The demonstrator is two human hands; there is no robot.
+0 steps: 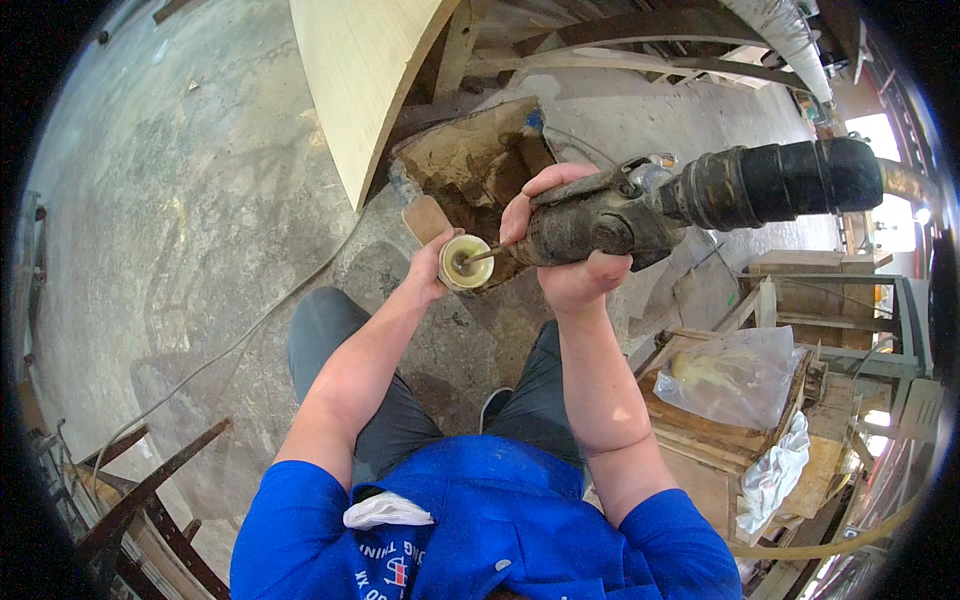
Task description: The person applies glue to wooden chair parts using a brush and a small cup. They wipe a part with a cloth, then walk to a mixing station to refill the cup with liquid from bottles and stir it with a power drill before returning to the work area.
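My left hand (430, 268) is closed around a small white cup (480, 284) with yellowish stuff inside. A tan flat paddle (427, 219) lies just past that hand; whether my fingers hold it too is hidden. In my right hand (578, 284) is a dark, dirt-caked power drill (575, 222), held level with its thick black ribbed end (790, 185) pointing right. From the drill's left end a thin metal rod (490, 254) dips into the cup, its tip in the yellowish stuff. My right fingers wrap round the drill body from both sides.
A pale wooden panel (365, 80) leans at the top. Beyond the cup sits a dirty open box (470, 150). A cable (270, 310) crosses the concrete floor on the left. To the right, a clear plastic bag (730, 375) and a white rag (775, 470) lie on wooden pieces.
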